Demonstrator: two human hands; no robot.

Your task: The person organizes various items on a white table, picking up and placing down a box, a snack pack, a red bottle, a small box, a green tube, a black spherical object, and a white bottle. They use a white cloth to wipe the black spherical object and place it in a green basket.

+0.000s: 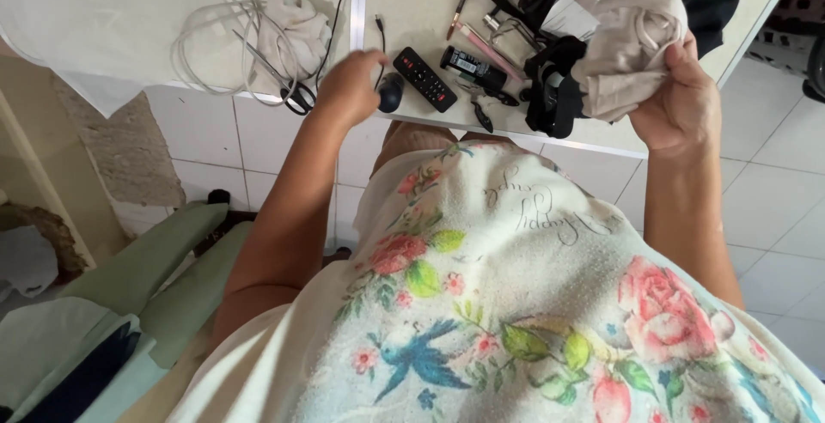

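Two bare hands work at the near edge of a pale worktop (430,11), seen from above over a flowered shirt (516,303). Far left on the worktop lies a loop of white cable (206,36), and just beside it a crumpled white cloth (296,19) with black-handled scissors (288,88) resting against it. A thin black cable (344,6) runs down from the top edge toward the left hand (348,88). That hand is blurred; its fingers curl over a small dark rounded object (391,92) at the worktop's edge, touching it, though whether the grip is fully closed on it I cannot tell. Just right of that object lies a black remote control (425,79), angled, and beyond it a small dark rectangular item (468,64) and pink pens (490,45). Farther right a black strap (554,88) hangs bunched near the edge. The right hand (679,105) is held just off the worktop's front edge, its grip closed around a beige cloth (632,36), thumb across the fabric, the cloth bunched and raised above the clutter. White floor tiles (773,182) show below.
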